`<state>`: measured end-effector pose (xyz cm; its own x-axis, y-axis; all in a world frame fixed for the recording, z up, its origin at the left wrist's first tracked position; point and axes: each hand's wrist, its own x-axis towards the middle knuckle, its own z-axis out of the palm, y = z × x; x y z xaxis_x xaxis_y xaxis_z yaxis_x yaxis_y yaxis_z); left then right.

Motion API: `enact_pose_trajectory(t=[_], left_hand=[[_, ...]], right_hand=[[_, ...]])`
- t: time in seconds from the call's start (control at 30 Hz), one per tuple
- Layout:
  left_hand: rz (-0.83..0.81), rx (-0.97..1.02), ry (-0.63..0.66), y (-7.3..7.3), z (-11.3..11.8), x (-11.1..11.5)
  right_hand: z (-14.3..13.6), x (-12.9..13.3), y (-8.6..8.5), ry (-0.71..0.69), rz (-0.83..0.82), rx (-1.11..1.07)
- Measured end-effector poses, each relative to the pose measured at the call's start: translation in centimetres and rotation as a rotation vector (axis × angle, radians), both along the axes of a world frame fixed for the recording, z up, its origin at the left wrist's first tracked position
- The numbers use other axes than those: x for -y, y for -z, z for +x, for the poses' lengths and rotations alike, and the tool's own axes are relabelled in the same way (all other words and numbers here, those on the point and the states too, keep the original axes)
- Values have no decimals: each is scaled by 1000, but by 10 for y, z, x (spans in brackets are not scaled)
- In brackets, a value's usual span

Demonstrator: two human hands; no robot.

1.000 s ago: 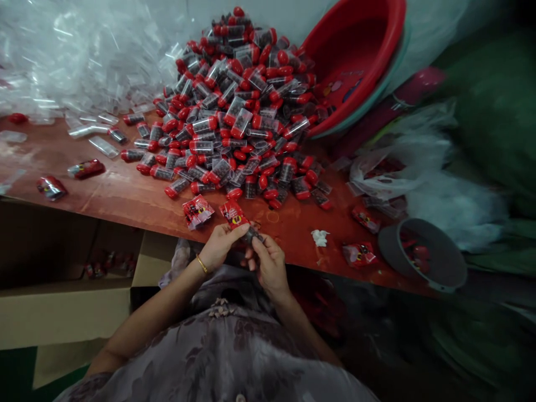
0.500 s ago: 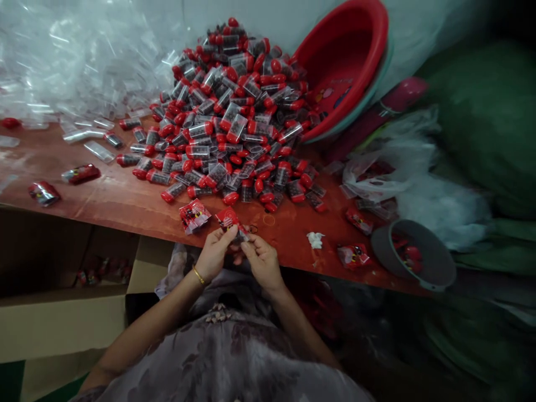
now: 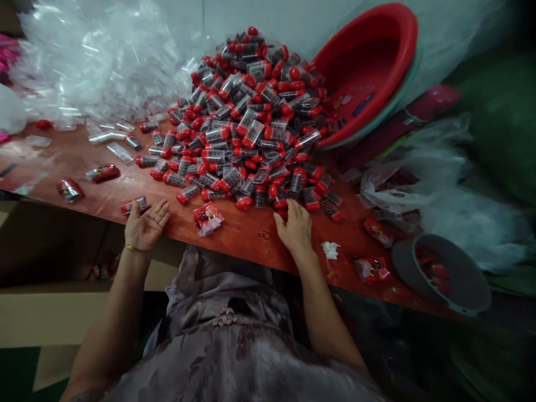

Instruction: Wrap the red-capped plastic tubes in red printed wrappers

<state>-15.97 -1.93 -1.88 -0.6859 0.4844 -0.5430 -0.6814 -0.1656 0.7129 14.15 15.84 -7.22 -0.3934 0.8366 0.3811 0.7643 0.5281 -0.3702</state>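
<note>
My left hand (image 3: 146, 226) is palm up at the front edge of the table, its fingers spread and holding nothing. Right by its thumb lies a red-wrapped tube (image 3: 133, 205). At the near foot of a big pile of clear tubes with red caps (image 3: 247, 134), my right hand (image 3: 296, 230) reaches in palm down. Its thumb stands apart from the fingers, close to a red-capped tube (image 3: 281, 204); the fingertips are partly hidden. Between my hands sits a stack of flat red printed wrappers (image 3: 208, 218), and a small rubber band (image 3: 264, 235) is nearby.
Clear plastic sleeves (image 3: 104, 61) heap up at back left. A red basin (image 3: 364, 67) leans behind the pile. To the right are a grey bowl (image 3: 402, 262) holding red pieces, plastic bags (image 3: 444, 195) and a crumpled white scrap (image 3: 330, 249). Below left stands an open cardboard box (image 3: 62, 312).
My hands, together on a red-wrapped tube before, have parted. The left moved left, and a wrapped tube now lies beside it. My right hand went forward and right to the pile.
</note>
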Motion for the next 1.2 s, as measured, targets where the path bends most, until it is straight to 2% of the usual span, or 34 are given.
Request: enact_pose_trajectory(t=[0.07, 0.13, 0.23, 0.3, 0.37, 0.43, 0.57, 0.7, 0.8, 0.93, 1.0, 1.07, 1.13, 1.2], left_hand=[[-76, -50, 68, 5, -6, 3], [-222, -274, 132, 12, -1, -1], [-501, -935, 196, 22, 6, -19], [-657, -1380, 330, 27, 1, -32], [-751, -1670, 521, 31, -10, -41], [-793, -1817, 638, 35, -21, -47], [-747, -1930, 605, 44, -33, -51], [-690, -1850, 449, 42, -36, -57], [-600, -1735, 401, 25, -20, -58], [-343, -1781, 552, -6, 32, -48], [-215, -1816, 680, -13, 55, -42], [-181, -1826, 742, -12, 66, -40], [-263, -1850, 747, -4, 64, -39], [-420, -1880, 757, 7, 57, -40]], right_hand=[[10, -1, 7, 11, -11, 98], [17, 7, 12, 21, 6, 150], [23, 21, 18, 59, 77, 140], [25, 26, 20, 88, 133, 83], [28, 28, 20, 98, 188, 5], [28, 30, 16, 81, 231, -69], [15, 40, 3, -42, 254, -175], [-24, 52, -15, -248, 219, -215], [-60, 58, -32, -391, 187, -195], [-90, 57, -52, -508, 172, -119], [-93, 55, -51, -540, 116, -109], [-86, 55, -43, -531, 18, -131], [-73, 58, -29, -444, -107, -195], [-58, 61, -14, -292, -262, -302]])
